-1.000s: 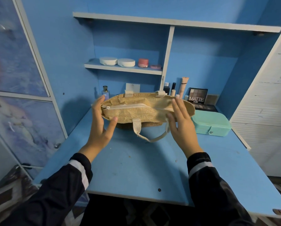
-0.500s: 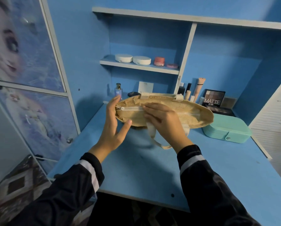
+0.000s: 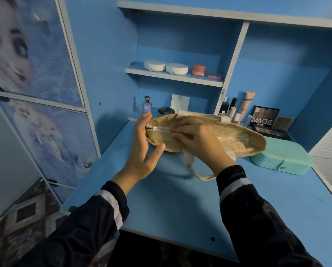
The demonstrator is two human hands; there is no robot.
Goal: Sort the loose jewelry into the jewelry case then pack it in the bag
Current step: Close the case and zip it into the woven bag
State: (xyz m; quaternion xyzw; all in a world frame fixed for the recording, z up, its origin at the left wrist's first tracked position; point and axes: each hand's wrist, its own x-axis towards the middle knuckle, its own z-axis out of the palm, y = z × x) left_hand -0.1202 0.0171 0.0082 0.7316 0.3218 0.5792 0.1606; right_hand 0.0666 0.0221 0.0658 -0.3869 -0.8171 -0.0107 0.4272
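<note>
**Bag-opening stage, read from the bag's left end to its right.** The left hand [image 3: 141,151] stands at the left end of the woven bag [image 3: 244,144]. Its fingers are straight behind that end and its thumb is spread against the front edge, probably to brace the bag against a pull along the zip. Just right of those fingers, the zip pull [image 3: 151,128] sits at the bag's left end, so the zip appears fully closed.

The right hand [image 3: 197,140] lies over the top of the bag, its bent fingers resting on the zip line beside the pull but short of it. Whether they pinch the tape cannot be seen. One handle strap [image 3: 199,175] hangs off the bag's near side onto the desk [image 3: 180,212].

The teal jewelry case [image 3: 282,160] lies flat on the desk, touching or just beside the bag's right end. Its lid is down and its snap tab faces forward, within reach for packing. No loose jewelry is visible, so sorting appears done and unzipping is judged the current step.
</note>
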